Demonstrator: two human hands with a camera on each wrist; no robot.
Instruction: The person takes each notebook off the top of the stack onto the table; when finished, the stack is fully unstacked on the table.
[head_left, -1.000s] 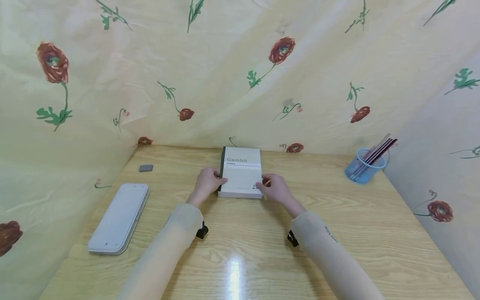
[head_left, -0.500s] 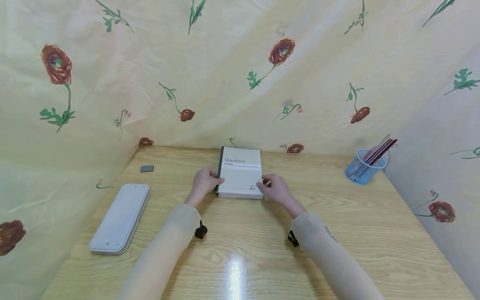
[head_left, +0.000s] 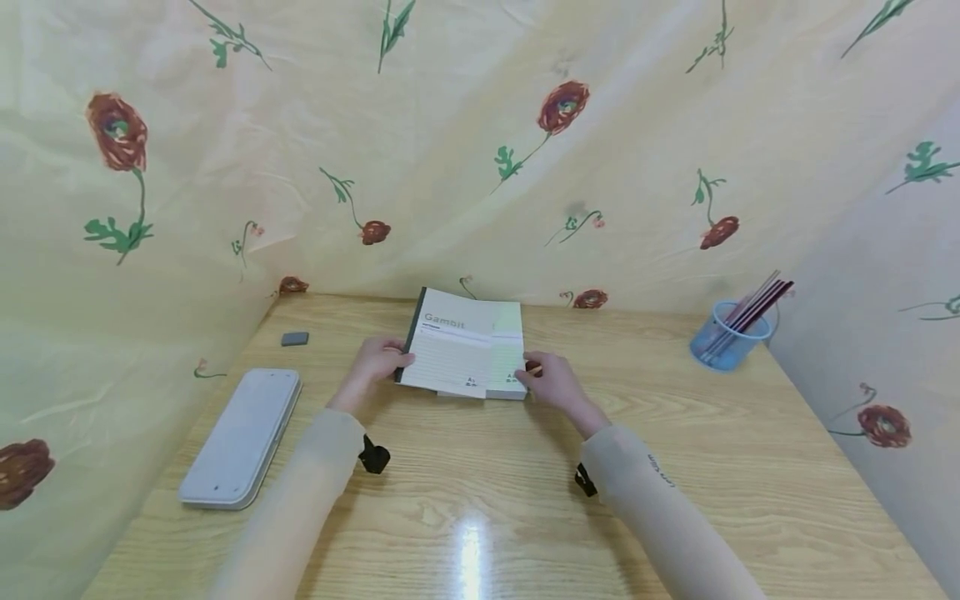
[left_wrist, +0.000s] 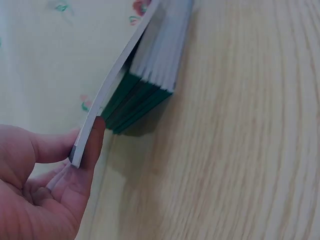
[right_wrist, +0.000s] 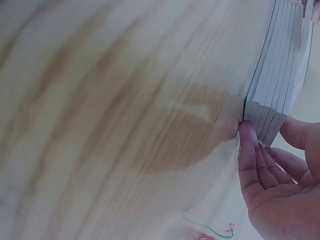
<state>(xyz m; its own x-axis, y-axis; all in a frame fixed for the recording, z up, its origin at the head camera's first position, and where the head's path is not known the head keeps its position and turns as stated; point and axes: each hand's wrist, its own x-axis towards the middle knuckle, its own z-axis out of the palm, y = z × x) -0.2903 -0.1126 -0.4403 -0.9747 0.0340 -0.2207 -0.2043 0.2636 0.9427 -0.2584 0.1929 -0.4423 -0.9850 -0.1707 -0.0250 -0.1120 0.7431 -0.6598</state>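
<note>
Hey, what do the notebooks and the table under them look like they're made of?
Notebooks: paper blocks, seen as layered page edges in the wrist views; the top cover, pinched by the left hand, bends like matte card. Table: wood or wood-look laminate, with grain lines and a glossy light reflection.

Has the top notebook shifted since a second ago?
Yes. The left hand pinches the top notebook and has drawn it leftward, toward the grey eraser, off the stack that the right hand touches.
</note>
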